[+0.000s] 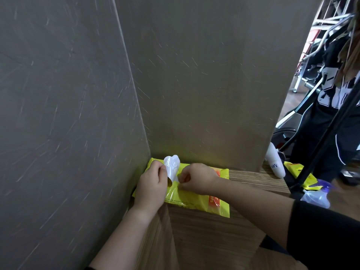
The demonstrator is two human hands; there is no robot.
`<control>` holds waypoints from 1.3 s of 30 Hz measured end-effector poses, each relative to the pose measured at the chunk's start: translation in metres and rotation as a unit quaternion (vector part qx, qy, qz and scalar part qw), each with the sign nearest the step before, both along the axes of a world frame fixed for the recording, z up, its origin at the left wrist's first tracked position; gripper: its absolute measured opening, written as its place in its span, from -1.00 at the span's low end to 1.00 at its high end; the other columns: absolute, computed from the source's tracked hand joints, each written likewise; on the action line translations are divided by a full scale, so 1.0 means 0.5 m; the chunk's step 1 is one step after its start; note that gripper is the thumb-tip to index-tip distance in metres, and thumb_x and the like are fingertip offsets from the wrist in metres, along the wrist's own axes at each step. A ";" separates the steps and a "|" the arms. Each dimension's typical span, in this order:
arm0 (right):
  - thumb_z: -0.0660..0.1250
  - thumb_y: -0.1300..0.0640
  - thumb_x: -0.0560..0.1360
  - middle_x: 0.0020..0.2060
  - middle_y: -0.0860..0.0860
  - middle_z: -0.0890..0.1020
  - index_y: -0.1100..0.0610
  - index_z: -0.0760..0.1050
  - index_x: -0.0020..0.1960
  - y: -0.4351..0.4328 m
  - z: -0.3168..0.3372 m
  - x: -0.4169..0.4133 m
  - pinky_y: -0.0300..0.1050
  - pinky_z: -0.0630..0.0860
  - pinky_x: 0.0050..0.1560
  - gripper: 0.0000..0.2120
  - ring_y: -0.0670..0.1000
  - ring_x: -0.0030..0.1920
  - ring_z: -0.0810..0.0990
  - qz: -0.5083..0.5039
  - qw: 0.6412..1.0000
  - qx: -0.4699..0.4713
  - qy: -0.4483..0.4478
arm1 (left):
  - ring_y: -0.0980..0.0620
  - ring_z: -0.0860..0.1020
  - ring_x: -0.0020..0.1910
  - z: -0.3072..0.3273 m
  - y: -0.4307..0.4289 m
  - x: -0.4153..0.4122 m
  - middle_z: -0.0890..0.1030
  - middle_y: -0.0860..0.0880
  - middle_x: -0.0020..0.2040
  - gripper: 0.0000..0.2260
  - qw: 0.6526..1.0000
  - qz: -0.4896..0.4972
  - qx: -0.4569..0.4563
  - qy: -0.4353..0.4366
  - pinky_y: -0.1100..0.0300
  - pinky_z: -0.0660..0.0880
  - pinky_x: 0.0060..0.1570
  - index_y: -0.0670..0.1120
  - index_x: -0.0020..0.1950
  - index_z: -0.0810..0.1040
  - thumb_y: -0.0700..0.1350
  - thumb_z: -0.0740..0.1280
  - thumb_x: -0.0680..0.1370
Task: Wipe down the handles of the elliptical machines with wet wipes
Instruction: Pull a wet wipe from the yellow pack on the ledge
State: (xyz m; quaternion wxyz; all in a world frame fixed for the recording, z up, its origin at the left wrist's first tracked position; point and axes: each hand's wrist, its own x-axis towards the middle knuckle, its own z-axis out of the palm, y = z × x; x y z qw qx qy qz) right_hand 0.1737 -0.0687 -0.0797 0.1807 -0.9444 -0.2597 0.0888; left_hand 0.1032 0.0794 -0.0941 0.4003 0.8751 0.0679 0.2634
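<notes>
A yellow pack of wet wipes (194,199) lies flat on a wooden ledge (204,236) in a wall corner. My left hand (151,187) rests on the pack's left end and pinches the white seal flap (172,167), which is peeled up and back. My right hand (196,178) sits on the pack's middle with fingers curled at the opening; whether it pinches a wipe is hidden. Part of an exercise machine (292,121) shows at the right edge.
Grey walls (204,84) close in the corner on the left and behind. At the right stand a white bottle (275,161), another yellow pack (301,172), a purple spray bottle (319,195), a black pole (329,137) and a person in a dark jacket (331,98).
</notes>
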 end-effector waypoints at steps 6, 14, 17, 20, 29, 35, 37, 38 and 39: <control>0.27 0.01 0.47 -0.28 -0.10 0.51 0.02 0.49 -0.23 -0.001 0.017 0.011 -0.13 0.43 -0.20 -0.86 -0.04 -0.21 0.47 -0.048 0.988 0.086 0.122 | 0.07 0.32 -0.43 0.001 -0.004 -0.003 0.36 0.02 -0.45 -0.77 1.000 0.004 0.011 -0.007 0.14 0.22 -0.44 -0.11 -0.24 0.32 -0.18 0.20 0.62; 0.26 -0.13 0.51 -0.41 0.00 0.42 0.12 0.42 -0.33 0.021 0.011 0.013 -0.19 0.28 -0.40 -0.62 0.04 -0.30 0.43 -0.054 0.996 -0.022 0.065 | -0.03 0.39 -0.38 0.002 -0.003 -0.015 0.42 -0.03 -0.41 -0.78 1.000 0.011 0.012 -0.001 0.06 0.27 -0.41 -0.12 -0.22 0.32 -0.15 0.19 0.62; 0.24 -0.16 0.53 -0.43 -0.01 0.40 0.10 0.36 -0.37 0.025 0.005 0.009 -0.20 0.22 -0.43 -0.57 0.06 -0.31 0.42 -0.065 0.996 -0.043 0.047 | 0.03 0.33 -0.41 0.003 -0.001 -0.018 0.40 -0.01 -0.41 -0.78 1.000 0.011 0.011 0.009 0.06 0.27 -0.40 -0.12 -0.22 0.31 -0.14 0.18 0.63; 0.26 -0.12 0.54 -0.29 0.02 0.49 0.15 0.45 -0.19 0.013 0.024 0.007 -0.15 0.30 -0.38 -0.67 0.06 -0.24 0.45 -0.063 0.996 -0.008 0.058 | 0.05 0.32 -0.42 0.005 -0.001 -0.021 0.38 0.02 -0.42 -0.77 1.000 0.010 0.013 0.011 0.06 0.26 -0.40 -0.12 -0.22 0.31 -0.13 0.17 0.63; 0.09 0.10 0.64 -0.08 0.18 0.59 0.15 0.30 -0.02 -0.056 0.042 0.020 0.21 0.63 -0.16 -0.87 0.18 -0.12 0.66 -0.136 0.945 0.280 0.102 | 0.07 0.28 -0.46 0.004 -0.016 -0.025 0.33 0.02 -0.45 -0.74 1.000 0.010 0.017 0.016 0.12 0.20 -0.44 -0.07 -0.25 0.26 -0.13 0.17 0.64; 0.21 0.07 0.62 -0.16 0.14 0.61 0.09 0.36 -0.06 -0.082 0.067 0.013 0.14 0.63 -0.09 -0.88 0.12 -0.11 0.65 -0.121 0.922 0.368 0.025 | 0.09 0.30 -0.47 0.001 -0.024 -0.024 0.32 0.04 -0.46 -0.72 1.000 -0.004 0.013 0.000 0.18 0.19 -0.46 -0.02 -0.27 0.28 -0.13 0.18 0.64; 0.24 0.09 0.60 -0.16 0.14 0.63 0.07 0.38 -0.08 -0.085 0.079 0.013 0.13 0.63 -0.09 -0.90 0.12 -0.12 0.65 -0.109 0.913 0.393 -0.001 | 0.11 0.33 -0.46 -0.001 -0.031 -0.021 0.35 0.04 -0.44 -0.74 1.000 -0.027 0.010 -0.010 0.13 0.24 -0.44 -0.01 -0.27 0.32 -0.12 0.19 0.64; 0.25 0.11 0.60 -0.16 0.14 0.63 0.06 0.38 -0.09 -0.086 0.087 0.014 0.07 0.64 -0.11 -0.89 0.11 -0.13 0.65 -0.107 0.907 0.406 -0.017 | 0.10 0.36 -0.44 -0.001 -0.036 -0.019 0.39 0.03 -0.43 -0.75 0.999 -0.044 0.012 -0.011 0.11 0.27 -0.42 -0.01 -0.25 0.36 -0.11 0.20 0.64; 0.26 0.13 0.59 -0.17 0.13 0.63 0.06 0.38 -0.11 -0.086 0.097 0.014 -0.03 0.64 -0.15 -0.88 0.09 -0.15 0.65 -0.105 0.903 0.415 -0.035 | 0.10 0.40 -0.41 -0.002 -0.042 -0.017 0.43 0.03 -0.40 -0.77 0.998 -0.061 0.016 -0.006 0.10 0.31 -0.39 -0.01 -0.23 0.40 -0.08 0.21 0.64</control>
